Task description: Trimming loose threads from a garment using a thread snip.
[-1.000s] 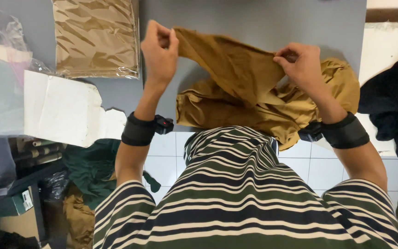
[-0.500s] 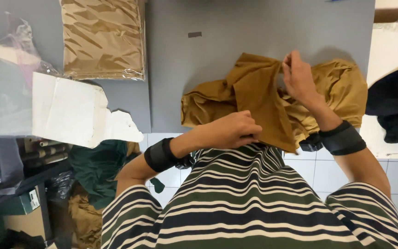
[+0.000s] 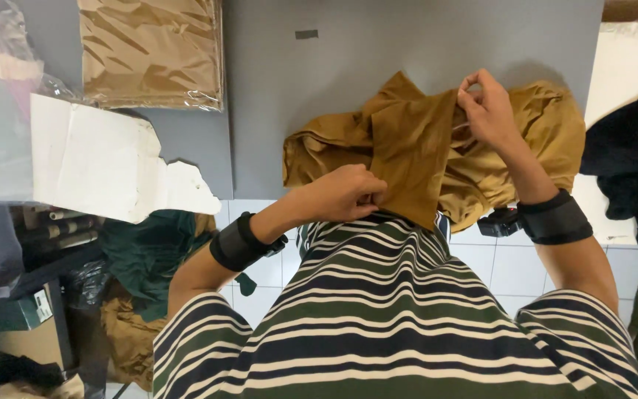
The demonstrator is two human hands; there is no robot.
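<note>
A mustard-brown garment [image 3: 422, 148] lies bunched on the near edge of a grey table [image 3: 378, 52]. My left hand [image 3: 345, 193] pinches the lower edge of a folded flap of it close to my chest. My right hand [image 3: 485, 107] pinches the flap's upper right corner above the pile. The flap hangs stretched between both hands. Each wrist carries a black band.
A brown garment sealed in a clear plastic bag [image 3: 149, 52] lies at the table's far left. A torn white card sheet [image 3: 105, 162] overhangs the left edge. Dark green cloth [image 3: 149, 251] and boxes sit below left. Dark clothing [image 3: 629, 162] lies at right.
My left hand dropped from the table's far side down to my chest, drawing the cloth's edge with it. My right hand stayed raised on the garment.
</note>
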